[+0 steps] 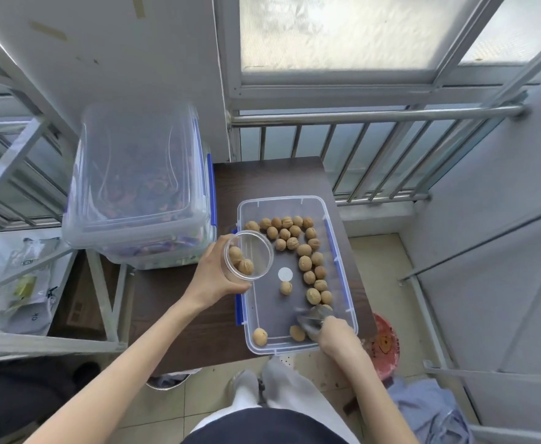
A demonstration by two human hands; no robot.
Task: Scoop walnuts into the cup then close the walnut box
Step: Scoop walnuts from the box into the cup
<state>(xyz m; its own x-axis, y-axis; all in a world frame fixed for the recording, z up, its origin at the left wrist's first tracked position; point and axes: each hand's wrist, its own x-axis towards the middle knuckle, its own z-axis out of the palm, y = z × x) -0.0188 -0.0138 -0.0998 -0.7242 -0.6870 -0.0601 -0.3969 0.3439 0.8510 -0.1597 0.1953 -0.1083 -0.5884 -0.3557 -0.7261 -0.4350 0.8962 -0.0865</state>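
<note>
A clear walnut box (343, 270) with blue clips stands open on a small dark table (272, 174). Several walnuts (304, 262) lie along its far and right sides, and a few loose ones lie near its front. My left hand (213, 277) holds a clear plastic cup (249, 254) tilted over the box's left rim, with two walnuts inside. My right hand (333, 333) grips a blurred clear scoop (312, 317) low in the box's near right corner, next to the walnuts. No lid for the box is seen.
A taller stack of lidded clear containers (141, 187) with dark contents stands left of the box. A metal railing (375, 136) and window are behind the table. A metal shelf frame (102, 302) is at left and a red stool (386, 344) at right.
</note>
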